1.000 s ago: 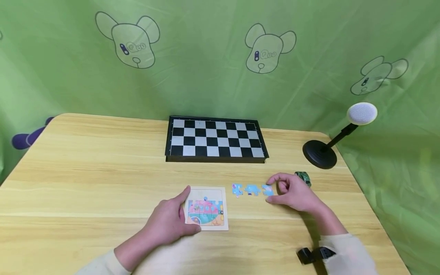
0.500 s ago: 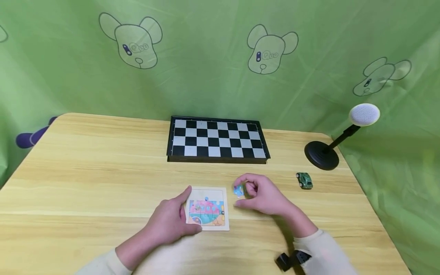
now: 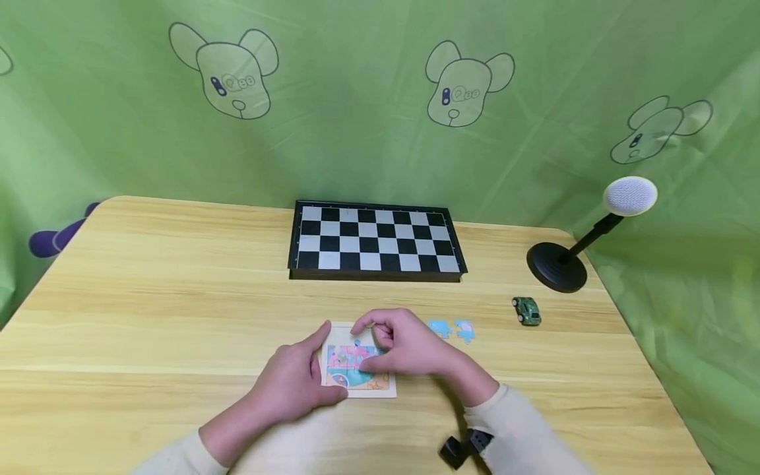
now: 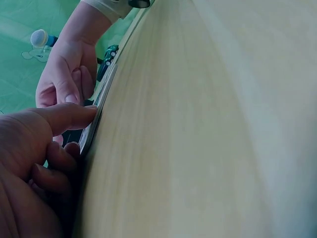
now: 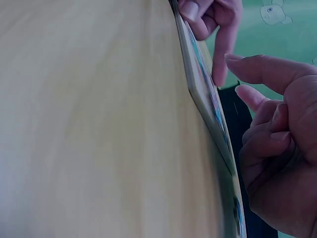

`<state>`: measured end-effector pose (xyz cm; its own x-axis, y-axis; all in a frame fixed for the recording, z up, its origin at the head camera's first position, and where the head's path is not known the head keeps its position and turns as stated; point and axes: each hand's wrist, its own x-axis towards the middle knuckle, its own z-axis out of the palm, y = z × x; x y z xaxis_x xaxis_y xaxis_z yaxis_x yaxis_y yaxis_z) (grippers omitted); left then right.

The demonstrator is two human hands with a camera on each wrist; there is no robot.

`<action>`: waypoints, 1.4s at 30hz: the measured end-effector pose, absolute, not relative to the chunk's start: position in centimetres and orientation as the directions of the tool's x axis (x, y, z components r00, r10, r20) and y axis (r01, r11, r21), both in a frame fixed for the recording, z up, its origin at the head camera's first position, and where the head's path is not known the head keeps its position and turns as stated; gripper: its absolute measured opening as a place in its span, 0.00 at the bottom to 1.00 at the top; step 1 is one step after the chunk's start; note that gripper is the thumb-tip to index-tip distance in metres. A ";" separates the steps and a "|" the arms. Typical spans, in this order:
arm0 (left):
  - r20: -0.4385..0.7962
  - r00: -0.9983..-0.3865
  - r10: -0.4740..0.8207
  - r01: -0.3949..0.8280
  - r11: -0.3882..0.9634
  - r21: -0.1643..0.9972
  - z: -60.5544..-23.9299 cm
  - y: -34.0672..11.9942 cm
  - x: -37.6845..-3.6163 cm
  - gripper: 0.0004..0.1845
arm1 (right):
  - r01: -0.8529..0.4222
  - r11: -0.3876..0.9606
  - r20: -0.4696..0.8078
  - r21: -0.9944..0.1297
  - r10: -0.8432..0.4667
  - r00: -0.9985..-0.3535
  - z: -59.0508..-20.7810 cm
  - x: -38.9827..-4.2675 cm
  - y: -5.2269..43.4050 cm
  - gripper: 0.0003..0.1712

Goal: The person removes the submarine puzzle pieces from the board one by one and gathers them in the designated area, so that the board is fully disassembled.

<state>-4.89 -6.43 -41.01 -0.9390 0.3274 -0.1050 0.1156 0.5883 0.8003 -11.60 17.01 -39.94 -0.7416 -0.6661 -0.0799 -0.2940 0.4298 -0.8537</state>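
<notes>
Black-and-white checkered chessboard (image 3: pixel 377 241); seemingly pink-and-teal puzzle (image 3: pixel 356 361).

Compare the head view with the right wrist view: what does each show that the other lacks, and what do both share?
Head view only: the chessboard, the toy car, the lamp and two loose blue puzzle pieces right of the puzzle board. Right wrist view only: the board's thin edge seen side-on, lying flat on the table. Both: the left hand steadying the board's left side, and the right hand with curled fingers over the board.
</notes>
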 end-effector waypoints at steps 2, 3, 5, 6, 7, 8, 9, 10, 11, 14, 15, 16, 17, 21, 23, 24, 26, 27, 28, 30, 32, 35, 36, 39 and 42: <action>-0.099 -0.939 0.329 0.120 0.583 0.803 -41.0 -6.5 -4.9 0.58 | -0.301 0.427 -0.087 -0.852 -0.685 -0.724 -40.0 -11.6 16.4 0.24; -0.096 -0.940 0.329 0.122 0.581 0.805 -41.1 -6.5 -4.9 0.58 | -0.303 0.429 -0.094 -0.851 -0.693 -0.715 -40.0 -11.6 16.1 0.23; -0.093 -0.940 0.328 0.122 0.578 0.807 -41.1 -6.5 -4.9 0.58 | -0.315 0.437 -0.106 -0.843 -0.708 -0.698 -39.9 -11.5 15.5 0.23; -0.094 -0.940 0.328 0.121 0.577 0.807 -41.1 -6.5 -4.9 0.58 | -0.318 0.441 -0.113 -0.839 -0.714 -0.691 -39.9 -11.5 15.2 0.23; -0.095 -0.940 0.327 0.120 0.579 0.806 -41.1 -6.5 -4.9 0.58 | -0.322 0.446 -0.120 -0.835 -0.719 -0.684 -39.9 -11.5 15.0 0.23; -0.097 -0.940 0.326 0.119 0.581 0.805 -41.1 -6.5 -4.9 0.58 | -0.325 0.449 -0.126 -0.832 -0.724 -0.678 -39.9 -11.6 14.8 0.23; -0.099 -0.940 0.325 0.116 0.582 0.805 -41.1 -6.5 -4.9 0.58 | -0.326 0.455 -0.134 -0.829 -0.727 -0.673 -39.8 -11.5 14.5 0.23; -0.100 -0.940 0.325 0.115 0.581 0.806 -41.1 -6.5 -4.9 0.58 | -0.330 0.459 -0.140 -0.825 -0.731 -0.668 -39.8 -11.6 14.4 0.23; -0.101 -0.940 0.325 0.114 0.582 0.805 -41.1 -6.5 -4.9 0.58 | -0.331 0.462 -0.146 -0.823 -0.734 -0.663 -39.9 -11.6 14.2 0.23; -0.098 -0.941 0.325 0.115 0.577 0.808 -41.2 -6.6 -4.9 0.58 | -0.330 0.477 -0.166 -0.814 -0.737 -0.655 -40.0 -11.7 13.9 0.23; -0.097 -0.941 0.325 0.115 0.575 0.810 -41.2 -6.6 -4.9 0.58 | -0.330 0.481 -0.170 -0.812 -0.737 -0.654 -40.0 -11.8 13.9 0.22; -0.096 -0.941 0.325 0.116 0.575 0.810 -41.2 -6.6 -4.9 0.58 | -0.330 0.485 -0.175 -0.810 -0.736 -0.654 -40.0 -11.8 13.8 0.22; -0.096 -0.941 0.326 0.117 0.576 0.809 -41.2 -6.6 -4.9 0.58 | -0.330 0.490 -0.178 -0.807 -0.734 -0.656 -40.1 -11.8 13.7 0.21; -0.101 -0.940 0.326 0.114 0.579 0.808 -41.1 -6.6 -4.9 0.58 | -0.320 0.501 -0.188 -0.804 -0.725 -0.663 -40.1 -11.9 13.5 0.19; -0.104 -0.940 0.326 0.112 0.581 0.806 -41.1 -6.5 -5.0 0.58 | -0.307 0.499 -0.193 -0.810 -0.721 -0.665 -40.2 -11.9 13.4 0.19; -0.104 -0.940 0.325 0.112 0.581 0.806 -41.1 -6.6 -5.0 0.58 | -0.298 0.496 -0.195 -0.815 -0.720 -0.666 -40.2 -12.0 13.4 0.19; -0.104 -0.940 0.325 0.112 0.583 0.805 -41.1 -6.5 -5.0 0.58 | -0.282 0.490 -0.199 -0.825 -0.719 -0.666 -40.2 -12.0 13.4 0.20; -0.103 -0.940 0.325 0.114 0.584 0.804 -41.1 -6.5 -5.0 0.58 | -0.276 0.488 -0.201 -0.828 -0.718 -0.666 -40.2 -12.0 13.4 0.20; -0.103 -0.940 0.325 0.114 0.585 0.803 -41.1 -6.5 -5.0 0.58 | -0.273 0.487 -0.202 -0.830 -0.718 -0.666 -40.2 -12.0 13.4 0.20; -0.101 -0.940 0.326 0.117 0.586 0.802 -41.1 -6.5 -5.0 0.58 | -0.269 0.484 -0.205 -0.833 -0.720 -0.664 -40.1 -12.0 13.4 0.20; -0.099 -0.940 0.326 0.119 0.588 0.800 -41.1 -6.5 -5.0 0.58 | -0.266 0.483 -0.207 -0.834 -0.721 -0.661 -40.0 -12.0 13.4 0.21; -0.096 -0.941 0.325 0.122 0.588 0.800 -41.2 -6.5 -5.0 0.58 | -0.256 0.478 -0.209 -0.840 -0.721 -0.661 -39.9 -12.0 13.3 0.20; -0.095 -0.941 0.325 0.122 0.588 0.800 -41.1 -6.5 -5.0 0.58 | -0.249 0.474 -0.210 -0.844 -0.721 -0.661 -39.9 -12.0 13.3 0.19; -0.093 -0.941 0.326 0.124 0.587 0.800 -41.1 -6.5 -5.0 0.59 | -0.225 0.464 -0.214 -0.857 -0.717 -0.664 -40.0 -11.9 13.3 0.17; -0.095 -0.941 0.325 0.122 0.587 0.800 -41.1 -6.5 -5.0 0.59 | -0.210 0.466 -0.222 -0.859 -0.711 -0.667 -39.9 -11.8 13.3 0.16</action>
<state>-4.96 -6.51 -41.14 -0.9409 0.3251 -0.0951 0.1220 0.5871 0.8002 -11.84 13.30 -39.91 -0.6673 -0.7108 -0.2225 -0.2099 0.4661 -0.8595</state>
